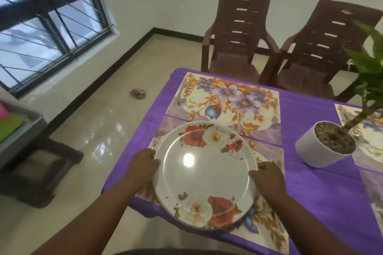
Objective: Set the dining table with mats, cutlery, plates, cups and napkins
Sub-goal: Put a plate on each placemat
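A large white plate [204, 174] with red and white roses hangs over the near floral mat [267, 219] on the purple table [315, 188]. My left hand [143, 161] grips its left rim and my right hand [267, 174] grips its right rim. A fork [155, 141] lies on the mat's left side, partly hidden by the plate. The far mat [226, 101] bears a spoon [180, 94] at its left edge and a fork [274, 118] at its right edge. More mats [364, 151] lie at the right.
A white pot [319, 151] with a green plant [369, 64] stands right of the plate. Two brown plastic chairs [234, 47] stand behind the table. A grey tray with coloured cloths [12, 124] sits at the left on a dark stool. A crumpled item [137, 93] lies on the floor.
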